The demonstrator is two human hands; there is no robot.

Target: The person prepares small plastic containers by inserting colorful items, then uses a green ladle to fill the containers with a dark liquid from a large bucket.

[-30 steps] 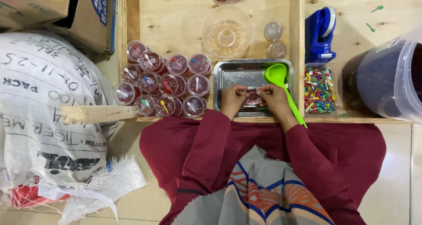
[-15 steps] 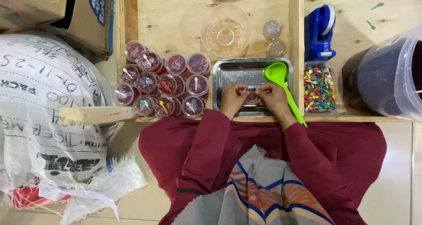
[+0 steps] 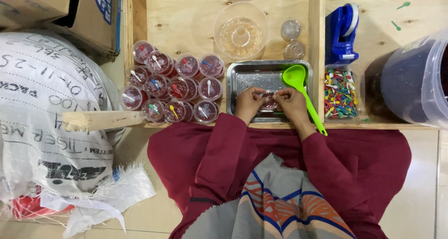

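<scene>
I see both hands working together over the steel tray (image 3: 242, 80) at the near edge of the wooden bench (image 3: 186, 19). The left hand (image 3: 249, 103) and the right hand (image 3: 290, 102) meet around a small clear cup with red filling (image 3: 269, 101), which sits in the near part of the tray; the fingertips of both hands pinch its rim, so each grip is narrow and closed on this cup. A green ladle (image 3: 303, 92) lies with its bowl on the right side of the tray, and its handle passes under the right wrist toward the near right. To the left of the tray stands a group of sealed red cups (image 3: 175, 87), each with a small coloured spoon on top, packed close together. Far from the tray is a clear ring-shaped mould (image 3: 241, 30) and two empty small cups (image 3: 292, 39). To the right, a clear box of coloured small spoons (image 3: 340, 94), a blue tape dispenser (image 3: 342, 31) and a large plastic tub with dark content (image 3: 410, 80). A white sack (image 3: 46, 103) lies at the far left
</scene>
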